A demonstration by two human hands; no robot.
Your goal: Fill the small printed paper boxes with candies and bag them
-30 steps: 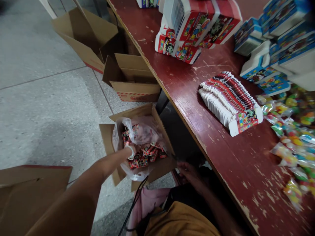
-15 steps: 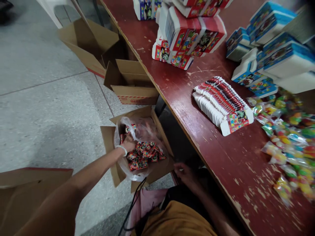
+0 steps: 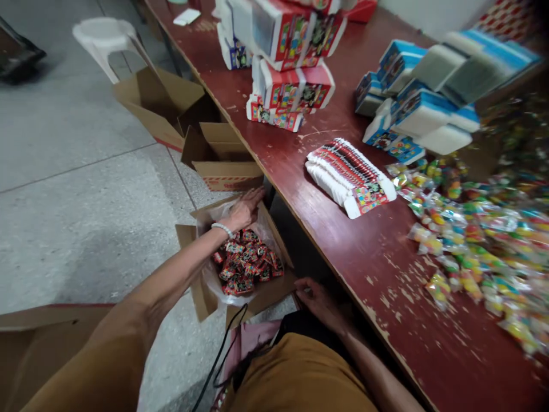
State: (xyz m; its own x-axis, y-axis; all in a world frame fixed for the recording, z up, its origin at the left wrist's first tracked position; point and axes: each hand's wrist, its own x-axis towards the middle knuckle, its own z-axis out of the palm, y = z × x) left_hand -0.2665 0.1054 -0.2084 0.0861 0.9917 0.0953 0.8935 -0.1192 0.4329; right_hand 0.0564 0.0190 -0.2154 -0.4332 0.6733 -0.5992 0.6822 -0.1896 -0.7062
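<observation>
My left hand [image 3: 243, 213], with a beaded bracelet at the wrist, reaches over the far side of an open carton [image 3: 274, 294]. Its fingers are stretched out towards the carton's far right edge, against the clear plastic bag [image 3: 206, 274] that lines it. Many small red-and-black printed packets [image 3: 249, 263] lie heaped in the bag, just below that hand. By the carton's near right corner is my right hand [image 3: 312, 294], its fingers loosely bent and apart, with nothing visible in them.
On the worn red table [image 3: 295, 189] stand a row of flat printed boxes [image 3: 349, 174], red box bundles [image 3: 295, 86], blue box bundles [image 3: 420, 109] and many bagged colourful candies [image 3: 476, 229]. More open cartons [image 3: 227, 154] and a white stool [image 3: 105, 40] stand on the floor.
My left hand has moved from among the packets to the carton's far side, and its fingers have straightened. The bag's far part is pushed back, showing more packets. My right hand stays near the carton.
</observation>
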